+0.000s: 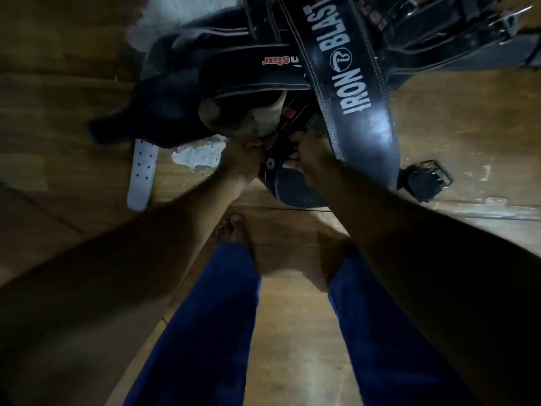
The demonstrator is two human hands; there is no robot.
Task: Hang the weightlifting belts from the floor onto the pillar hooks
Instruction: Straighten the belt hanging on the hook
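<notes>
A heap of dark weightlifting belts lies on the wooden floor (73,92) in front of me. A black belt lettered IRON BLAST (351,74) crosses the heap on the right. A black belt with red "star" lettering (248,71) curls at the middle. Under them sits a black belt with red marks (285,136). My left hand (241,162) and my right hand (310,155) both grip this lower belt at the heap's near edge. Most of their fingers are hidden among the straps.
A white strap end with holes (143,174) sticks out at the left. A black buckle (429,180) lies on the floor at the right. More buckled belts (456,27) fill the top right. My bare feet (234,227) and blue trouser legs stand just behind the heap.
</notes>
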